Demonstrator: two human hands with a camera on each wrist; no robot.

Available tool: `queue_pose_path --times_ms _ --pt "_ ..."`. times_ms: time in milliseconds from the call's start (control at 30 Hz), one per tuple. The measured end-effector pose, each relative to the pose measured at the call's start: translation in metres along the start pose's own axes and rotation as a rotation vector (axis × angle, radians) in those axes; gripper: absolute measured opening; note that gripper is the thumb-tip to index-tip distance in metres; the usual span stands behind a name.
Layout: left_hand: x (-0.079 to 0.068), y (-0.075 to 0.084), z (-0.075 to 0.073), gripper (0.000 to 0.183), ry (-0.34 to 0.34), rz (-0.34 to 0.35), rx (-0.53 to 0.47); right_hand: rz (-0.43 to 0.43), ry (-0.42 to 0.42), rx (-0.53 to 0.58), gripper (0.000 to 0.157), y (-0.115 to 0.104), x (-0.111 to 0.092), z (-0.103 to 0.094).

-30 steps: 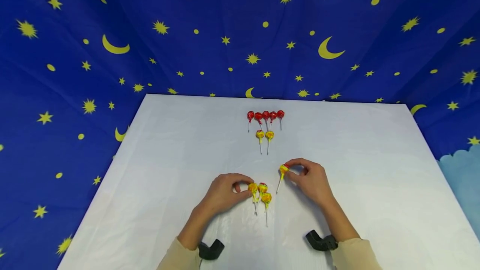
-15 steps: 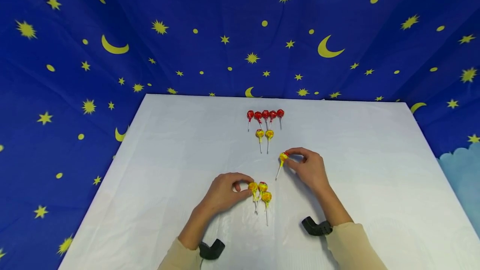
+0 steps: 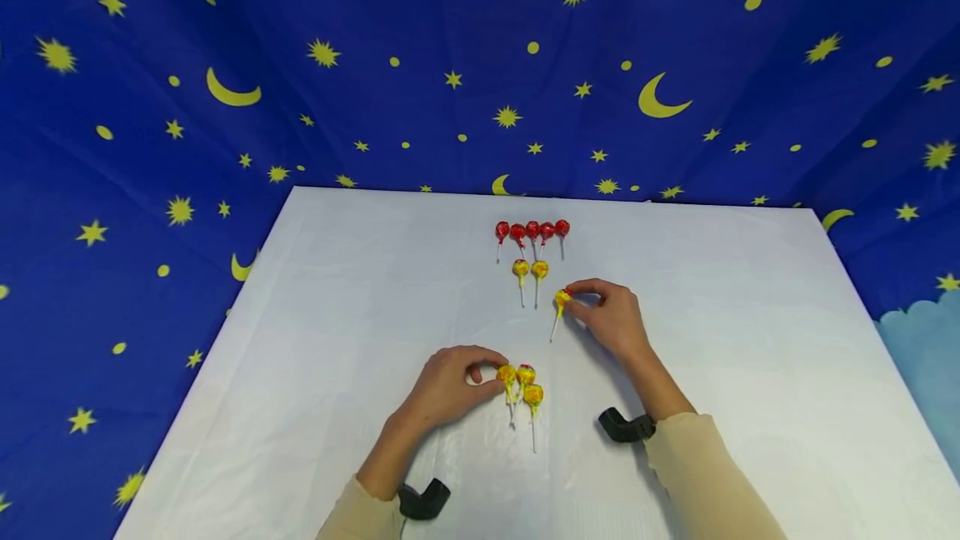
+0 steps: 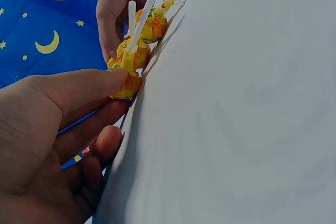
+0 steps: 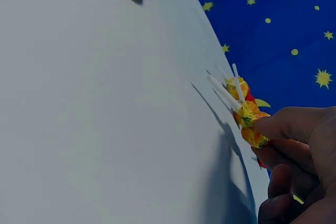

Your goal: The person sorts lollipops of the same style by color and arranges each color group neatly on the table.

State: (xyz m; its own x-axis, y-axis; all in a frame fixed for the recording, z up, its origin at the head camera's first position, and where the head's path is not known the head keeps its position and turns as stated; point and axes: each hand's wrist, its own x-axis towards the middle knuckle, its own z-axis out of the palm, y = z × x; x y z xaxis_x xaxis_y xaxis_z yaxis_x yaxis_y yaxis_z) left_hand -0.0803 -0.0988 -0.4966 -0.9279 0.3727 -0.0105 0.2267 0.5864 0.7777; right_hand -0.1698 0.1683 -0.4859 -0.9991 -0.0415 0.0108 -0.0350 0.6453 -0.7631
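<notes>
My right hand pinches a yellow-wrapped lollipop by its head between thumb and fingers, its white stick pointing down toward me. In the right wrist view that lollipop sits at the fingertips. My left hand pinches another yellow lollipop at the left of a small cluster. Beside it lie two more yellow lollipops, one close by and one slightly nearer me. The left wrist view shows thumb and forefinger on the wrapped head.
Farther back, several red lollipops lie in a row, sticks toward me. Just below them are two yellow lollipops side by side. All rest on a white-covered table, with a blue star-and-moon cloth behind.
My right hand has moved away from me, toward the two yellow lollipops at the back, carrying its lollipop. The left hand and the cluster have stayed in place.
</notes>
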Motion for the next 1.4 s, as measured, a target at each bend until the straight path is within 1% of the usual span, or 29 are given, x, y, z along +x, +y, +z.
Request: queue_pose_path --times_ms 167,267,433,600,767,933,1000,1167,1400 --pt "0.000 0.001 -0.001 0.023 -0.017 -0.016 0.010 0.021 -0.029 0.025 0.024 0.001 0.012 0.004" --pt "0.000 0.002 -0.003 0.024 -0.026 -0.024 0.020 0.014 -0.042 0.037 0.024 0.001 0.018 0.006" --pt "0.000 0.002 -0.004 0.024 -0.007 -0.012 0.034 -0.003 -0.020 0.047 0.023 -0.002 0.026 0.008" --pt "-0.005 -0.001 -0.005 0.023 0.004 -0.021 0.028 0.006 -0.025 0.049 0.025 -0.006 0.030 0.013" --pt "-0.007 -0.002 -0.004 0.024 0.008 -0.018 0.020 0.020 -0.025 0.034 0.025 -0.006 0.037 0.017" --pt "-0.005 -0.001 -0.001 0.024 0.007 -0.005 0.008 0.056 -0.036 0.060 0.026 -0.002 0.045 0.012" --pt "-0.004 0.000 0.000 0.024 0.006 -0.002 0.003 0.055 -0.033 0.059 0.026 0.000 0.047 0.009" --pt "-0.004 0.000 0.003 0.024 0.024 0.004 -0.005 0.026 -0.034 0.016 0.026 0.000 0.052 0.005" --pt "-0.002 0.000 0.003 0.024 0.026 0.002 0.006 0.039 -0.042 0.003 0.028 0.001 0.055 0.004"
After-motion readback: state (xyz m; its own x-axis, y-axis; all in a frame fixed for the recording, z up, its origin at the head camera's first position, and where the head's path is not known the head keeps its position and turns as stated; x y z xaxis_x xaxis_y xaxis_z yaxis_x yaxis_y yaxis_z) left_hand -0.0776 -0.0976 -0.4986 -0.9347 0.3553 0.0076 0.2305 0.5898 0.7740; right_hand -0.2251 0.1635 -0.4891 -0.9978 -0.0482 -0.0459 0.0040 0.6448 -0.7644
